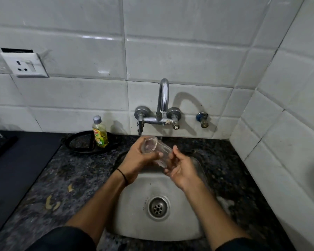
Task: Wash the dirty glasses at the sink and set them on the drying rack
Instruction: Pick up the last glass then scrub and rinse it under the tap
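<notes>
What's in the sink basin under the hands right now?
Only the drain strainer shows in the sink; no other glasses. The left hand, right hand and glass cover its far end.

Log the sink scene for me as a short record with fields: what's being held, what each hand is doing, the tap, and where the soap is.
glass: clear, tilted, mouth toward the wall, held above the sink
left hand: grips the glass near its mouth
right hand: fingers curl round the base end
tap: spout just behind the glass; flow too faint to tell
soap bottle: upright, capped, on a black round tray left of the tap
drain: uncovered
</notes>
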The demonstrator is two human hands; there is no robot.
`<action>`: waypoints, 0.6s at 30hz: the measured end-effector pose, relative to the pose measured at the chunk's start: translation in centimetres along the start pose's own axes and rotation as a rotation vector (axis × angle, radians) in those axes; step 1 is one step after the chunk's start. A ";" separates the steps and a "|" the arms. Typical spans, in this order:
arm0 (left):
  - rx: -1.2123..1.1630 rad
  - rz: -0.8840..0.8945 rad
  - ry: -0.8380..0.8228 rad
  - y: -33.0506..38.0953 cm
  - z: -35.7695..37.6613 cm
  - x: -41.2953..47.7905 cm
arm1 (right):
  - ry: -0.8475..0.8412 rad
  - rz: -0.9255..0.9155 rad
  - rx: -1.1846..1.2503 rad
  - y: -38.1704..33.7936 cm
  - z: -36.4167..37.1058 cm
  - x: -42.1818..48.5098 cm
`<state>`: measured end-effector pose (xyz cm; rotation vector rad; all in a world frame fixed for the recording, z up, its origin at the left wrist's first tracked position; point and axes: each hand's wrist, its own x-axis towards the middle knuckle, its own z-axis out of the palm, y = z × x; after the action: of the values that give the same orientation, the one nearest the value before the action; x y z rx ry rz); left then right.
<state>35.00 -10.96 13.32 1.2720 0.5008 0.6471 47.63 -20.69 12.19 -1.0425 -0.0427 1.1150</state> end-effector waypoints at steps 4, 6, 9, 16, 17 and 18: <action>0.234 0.119 -0.093 -0.1 0.4 -0.5 | 0.105 0.158 0.264 3.2 0.9 -0.4; 0.279 0.132 -0.110 -0.2 0.7 -1.0 | 0.144 0.163 0.181 3.6 1.3 -1.3; 0.281 0.131 -0.099 0.2 1.2 -1.6 | 0.182 0.085 -0.176 3.6 1.1 -2.1; 0.262 0.143 -0.036 0.9 1.4 -1.9 | -0.023 -0.410 -0.834 2.7 -1.8 -3.8; 0.256 0.145 -0.032 0.9 1.4 -1.9 | -0.074 -0.418 -0.895 2.7 -2.1 -4.0; 0.255 0.148 -0.033 0.9 1.4 -1.8 | -0.101 -0.421 -0.947 2.8 -2.2 -4.1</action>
<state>34.50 -13.07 14.52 1.5692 0.4760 0.7004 44.78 -25.07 10.85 -1.7024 -0.9017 0.7368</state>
